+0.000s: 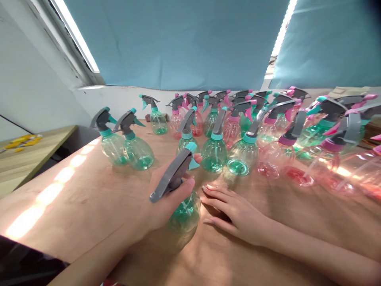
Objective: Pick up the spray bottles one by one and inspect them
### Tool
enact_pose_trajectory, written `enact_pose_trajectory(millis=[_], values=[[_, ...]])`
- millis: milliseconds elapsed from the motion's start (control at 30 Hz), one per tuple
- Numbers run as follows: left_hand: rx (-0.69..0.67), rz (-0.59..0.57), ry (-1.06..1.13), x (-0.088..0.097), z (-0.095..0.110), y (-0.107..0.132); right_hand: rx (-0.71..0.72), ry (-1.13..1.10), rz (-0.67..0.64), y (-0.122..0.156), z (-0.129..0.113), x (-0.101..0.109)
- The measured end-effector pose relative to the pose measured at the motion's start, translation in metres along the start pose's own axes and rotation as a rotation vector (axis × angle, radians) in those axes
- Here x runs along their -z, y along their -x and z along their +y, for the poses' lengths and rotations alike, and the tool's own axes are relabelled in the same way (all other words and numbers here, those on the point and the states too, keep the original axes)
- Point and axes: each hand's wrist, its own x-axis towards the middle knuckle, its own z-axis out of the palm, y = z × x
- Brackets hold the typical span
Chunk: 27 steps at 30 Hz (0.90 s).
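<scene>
My left hand (166,198) is closed around the neck of a green spray bottle (186,212), just below its grey and turquoise trigger head. The bottle is clear green plastic with a dip tube inside, and it leans a little. To its right, my right hand (230,210) lies flat near the tabletop with fingers stretched toward the bottle, holding nothing. Just beyond the hands stand more green spray bottles (214,155). Two others (138,153) stand together at the left. My left fingers are partly hidden behind the spray head.
Many pink spray bottles (276,159) and green ones crowd the back and right of the wooden table (89,206). A blue blind (184,43) hangs behind. At far left, yellow pieces (22,142) lie on another table (18,167).
</scene>
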Motion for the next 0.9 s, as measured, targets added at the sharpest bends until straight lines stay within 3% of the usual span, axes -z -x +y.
enact_pose_trajectory(millis=[200, 633, 900], values=[[0.001, 0.031, 0.047, -0.004, -0.002, 0.0, 0.008, 0.051, -0.031, -0.001, -0.001, 0.001], [0.012, 0.005, -0.06, 0.002, 0.009, 0.005, -0.018, 0.123, 0.032, 0.005, -0.011, -0.011], [-0.029, 0.095, 0.052, -0.004, 0.004, 0.005, -0.031, 0.234, 0.005, 0.009, -0.022, -0.014]])
